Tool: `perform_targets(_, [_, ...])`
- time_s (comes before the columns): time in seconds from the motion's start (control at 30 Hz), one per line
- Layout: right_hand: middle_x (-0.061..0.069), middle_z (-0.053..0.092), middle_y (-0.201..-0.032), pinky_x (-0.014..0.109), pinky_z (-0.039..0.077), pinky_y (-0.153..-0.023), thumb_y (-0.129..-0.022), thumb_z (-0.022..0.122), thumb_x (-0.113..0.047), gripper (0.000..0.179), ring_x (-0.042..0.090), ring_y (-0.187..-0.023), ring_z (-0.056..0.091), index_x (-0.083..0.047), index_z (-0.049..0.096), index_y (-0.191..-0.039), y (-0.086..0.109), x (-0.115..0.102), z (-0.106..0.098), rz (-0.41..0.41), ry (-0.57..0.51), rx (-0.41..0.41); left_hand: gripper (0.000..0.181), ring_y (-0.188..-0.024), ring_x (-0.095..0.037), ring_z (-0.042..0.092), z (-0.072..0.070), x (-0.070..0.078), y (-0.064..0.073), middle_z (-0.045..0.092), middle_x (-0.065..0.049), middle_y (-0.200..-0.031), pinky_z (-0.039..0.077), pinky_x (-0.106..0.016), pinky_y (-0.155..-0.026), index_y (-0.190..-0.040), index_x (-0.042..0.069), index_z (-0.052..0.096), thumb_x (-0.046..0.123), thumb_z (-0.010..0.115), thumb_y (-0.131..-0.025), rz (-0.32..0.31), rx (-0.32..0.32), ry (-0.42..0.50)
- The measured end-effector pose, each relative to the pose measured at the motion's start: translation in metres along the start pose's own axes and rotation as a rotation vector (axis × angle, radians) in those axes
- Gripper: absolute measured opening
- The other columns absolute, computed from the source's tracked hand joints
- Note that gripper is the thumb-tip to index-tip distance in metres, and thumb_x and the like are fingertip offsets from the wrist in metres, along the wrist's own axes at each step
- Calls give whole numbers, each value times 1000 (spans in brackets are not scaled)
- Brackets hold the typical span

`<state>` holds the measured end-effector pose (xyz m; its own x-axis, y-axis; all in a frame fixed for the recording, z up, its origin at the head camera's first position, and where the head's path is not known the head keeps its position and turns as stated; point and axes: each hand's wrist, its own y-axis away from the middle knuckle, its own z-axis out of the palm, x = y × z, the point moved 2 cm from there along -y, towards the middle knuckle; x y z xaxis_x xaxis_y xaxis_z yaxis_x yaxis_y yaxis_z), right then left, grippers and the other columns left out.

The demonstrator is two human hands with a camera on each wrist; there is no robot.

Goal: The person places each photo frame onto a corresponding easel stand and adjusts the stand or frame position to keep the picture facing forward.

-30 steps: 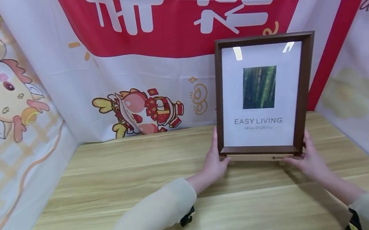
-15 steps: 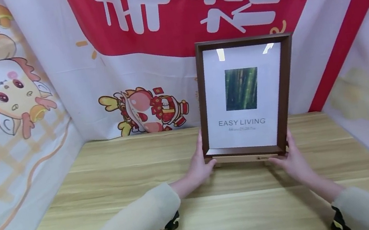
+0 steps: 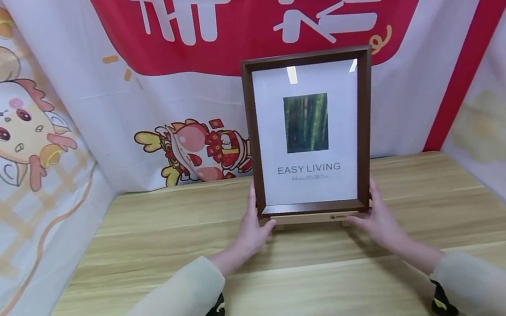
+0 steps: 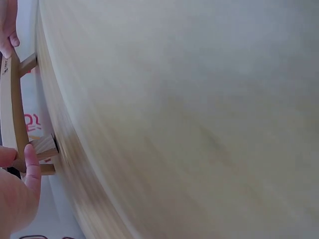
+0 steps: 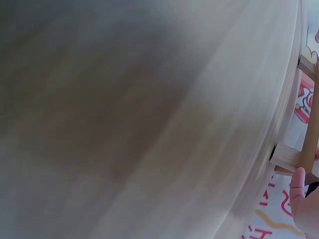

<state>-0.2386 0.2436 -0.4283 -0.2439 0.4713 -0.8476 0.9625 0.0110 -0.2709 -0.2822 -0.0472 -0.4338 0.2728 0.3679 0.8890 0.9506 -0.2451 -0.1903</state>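
Note:
A brown-edged picture frame (image 3: 311,132) with a small bamboo photo and "EASY LIVING" on it stands nearly upright on a pale wooden easel stand (image 3: 304,219). My left hand (image 3: 248,233) grips the lower left corner, thumb on the front of the ledge and fingers behind. At the lower right corner my right hand (image 3: 382,220) holds on the same way. In the left wrist view the stand's front bar (image 4: 12,109) and short feet show close over the tabletop. The right wrist view shows my right thumb (image 5: 297,184) beside another foot (image 5: 286,155).
A wood-grain table (image 3: 304,293) spreads out beneath. Behind it hangs a red and white cloth (image 3: 203,94) with cartoon prints, and more printed cloth (image 3: 9,218) closes the left side. White cloth (image 3: 494,142) borders the right.
Both hands have carried the picture frame and its stand leftward across the table, and it now faces more squarely forward. The grip looks the same. The head view has turned slightly left.

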Motion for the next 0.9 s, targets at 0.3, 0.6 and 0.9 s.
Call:
perform_targets(0.3, [28,23,-153,49,49,-94,-79,74,10,122,47,-125,43,-31,-13,-155,-6,-6,19,32,15,-19,120,-140,-32,29,-20,-9,6,12,-4,-161,32,-42,-110,-147,55,-14,-9,66,-85,8,20,-2])
perform_targets(0.6, [25,22,-154,48,50,-93,-79,74,10,123,46,-122,47,-35,-13,-154,-11,-10,32,43,6,-40,119,-137,-33,34,-32,-13,16,16,-6,-160,44,-44,-102,-146,55,-15,-8,66,-86,-23,41,-20])
perform_targets(0.9, [25,23,-153,49,50,-93,-79,73,12,124,48,-119,49,-36,-12,-154,-13,-12,34,31,2,-44,117,-136,-31,35,-34,-12,18,17,-5,-160,52,-36,-90,-146,54,-15,-8,64,-87,-17,37,-20])
